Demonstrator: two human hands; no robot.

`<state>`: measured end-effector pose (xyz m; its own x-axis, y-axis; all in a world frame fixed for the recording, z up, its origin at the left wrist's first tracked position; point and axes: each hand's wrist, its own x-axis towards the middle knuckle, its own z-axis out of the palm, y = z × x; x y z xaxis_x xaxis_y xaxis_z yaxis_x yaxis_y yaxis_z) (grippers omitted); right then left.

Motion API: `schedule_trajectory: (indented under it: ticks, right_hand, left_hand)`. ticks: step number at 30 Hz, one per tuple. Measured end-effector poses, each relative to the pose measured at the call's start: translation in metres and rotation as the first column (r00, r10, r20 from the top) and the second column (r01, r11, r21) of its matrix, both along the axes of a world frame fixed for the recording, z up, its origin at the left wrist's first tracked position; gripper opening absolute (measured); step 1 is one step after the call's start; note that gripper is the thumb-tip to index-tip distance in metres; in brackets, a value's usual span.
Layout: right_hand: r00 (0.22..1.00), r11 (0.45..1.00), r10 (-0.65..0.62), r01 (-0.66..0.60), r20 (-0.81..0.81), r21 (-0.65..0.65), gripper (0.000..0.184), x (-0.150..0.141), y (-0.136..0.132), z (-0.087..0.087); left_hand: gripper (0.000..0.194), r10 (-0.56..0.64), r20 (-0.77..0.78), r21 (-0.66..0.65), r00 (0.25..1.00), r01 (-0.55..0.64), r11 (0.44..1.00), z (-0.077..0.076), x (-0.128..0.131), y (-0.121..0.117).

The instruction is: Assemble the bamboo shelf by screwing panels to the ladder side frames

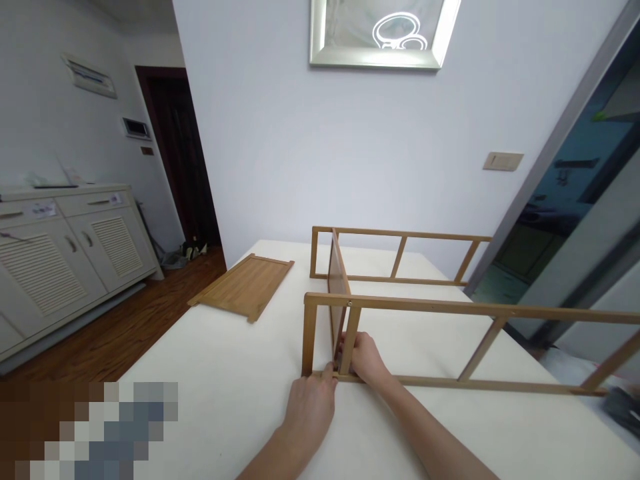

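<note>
A bamboo shelf frame lies on its side on the white table [225, 373]. Its near side rail [450, 308] faces me, and the far side rail [400, 235] stands behind it. One shelf board [338, 283] stands upright between the two rails. My left hand [310, 407] rests on the table with its thumb touching the lower bar of the near rail. My right hand [364, 357] reaches through the frame and grips the short upright post where the board meets the rail. A loose shelf board [243, 287] lies flat at the table's far left corner.
A white cabinet [65, 253] stands along the left wall on a wooden floor. A dark doorway [177, 160] is behind it. A glass sliding door [565, 213] runs along the right. A dark object [623, 407] lies at the table's right edge.
</note>
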<state>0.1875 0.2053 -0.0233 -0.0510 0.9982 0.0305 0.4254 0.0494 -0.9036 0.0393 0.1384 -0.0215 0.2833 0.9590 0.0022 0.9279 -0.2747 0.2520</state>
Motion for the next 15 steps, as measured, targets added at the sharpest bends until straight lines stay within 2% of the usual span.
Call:
schedule_trajectory:
  ticks: [7,15]
  right_hand:
    - [0.993,0.999,0.029,-0.032,0.116,0.019,0.018,0.001,-0.005,0.004]
    - [0.962,0.992,0.102,-0.119,0.252,0.052,0.018,0.006,-0.015,0.003]
  left_hand:
    - [0.04,0.0,-0.014,-0.007,1.0,-0.001,1.0,-0.005,-0.001,0.0]
    - [0.041,-0.032,-0.05,0.03,0.998,0.034,0.999,-0.007,-0.002,-0.005]
